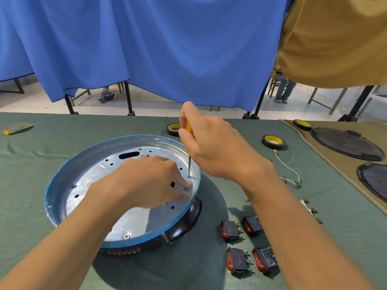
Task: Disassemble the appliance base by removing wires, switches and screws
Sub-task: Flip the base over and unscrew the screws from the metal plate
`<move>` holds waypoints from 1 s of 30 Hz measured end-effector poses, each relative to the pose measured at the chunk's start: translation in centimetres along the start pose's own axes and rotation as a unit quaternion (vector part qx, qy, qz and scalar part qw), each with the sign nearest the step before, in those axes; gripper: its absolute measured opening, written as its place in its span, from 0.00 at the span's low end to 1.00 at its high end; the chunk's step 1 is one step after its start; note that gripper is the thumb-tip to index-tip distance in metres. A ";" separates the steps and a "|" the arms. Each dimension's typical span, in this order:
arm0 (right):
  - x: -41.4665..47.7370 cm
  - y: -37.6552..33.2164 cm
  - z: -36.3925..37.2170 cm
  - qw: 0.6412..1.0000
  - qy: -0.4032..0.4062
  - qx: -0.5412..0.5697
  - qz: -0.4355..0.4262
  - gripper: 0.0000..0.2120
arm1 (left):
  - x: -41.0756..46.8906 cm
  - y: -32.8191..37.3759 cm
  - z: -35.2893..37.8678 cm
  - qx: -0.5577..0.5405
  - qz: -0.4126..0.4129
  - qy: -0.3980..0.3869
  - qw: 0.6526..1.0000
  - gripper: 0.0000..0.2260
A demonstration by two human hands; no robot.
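Head view: a screwdriver works a screw inside the appliance base.
The appliance base (88, 151), a blue-rimmed metal pan on a black foot, sits on the green-covered worktop (41, 155). The right grip (217, 147) is wrapped around the yellow handle of the screwdriver (188, 124), whose upright shaft meets a screw (189, 176) in the base's floor by its right wall. The left grip (150, 181) lies inside the base, loosely bent fingers pressing the floor just beside that screw and clasping nothing visible. Right of the base lie four rocker switches (238, 261), apart from it. Beyond them, right of the base, lie a white wire (290, 169) and a tape roll (273, 141).
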State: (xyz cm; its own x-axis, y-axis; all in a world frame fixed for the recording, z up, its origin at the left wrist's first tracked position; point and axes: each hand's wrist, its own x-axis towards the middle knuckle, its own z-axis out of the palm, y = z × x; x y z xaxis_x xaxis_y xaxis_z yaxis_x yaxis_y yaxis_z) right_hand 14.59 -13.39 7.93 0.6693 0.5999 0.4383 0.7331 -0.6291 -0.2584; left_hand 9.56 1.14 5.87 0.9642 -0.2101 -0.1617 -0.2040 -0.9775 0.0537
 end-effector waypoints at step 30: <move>0.7 1.1 -1.3 0.996 -0.053 0.019 0.063 0.04 | 0.5 0.0 0.5 0.012 -0.003 0.020 1.000 0.17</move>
State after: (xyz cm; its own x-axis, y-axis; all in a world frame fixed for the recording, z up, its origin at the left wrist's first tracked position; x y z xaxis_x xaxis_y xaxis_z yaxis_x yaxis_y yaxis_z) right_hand 15.72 -14.34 9.08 0.7644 0.5667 0.3074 0.6445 -0.6852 -0.3393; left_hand 9.95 1.02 5.29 0.9714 -0.2033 -0.1224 -0.2014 -0.9791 0.0284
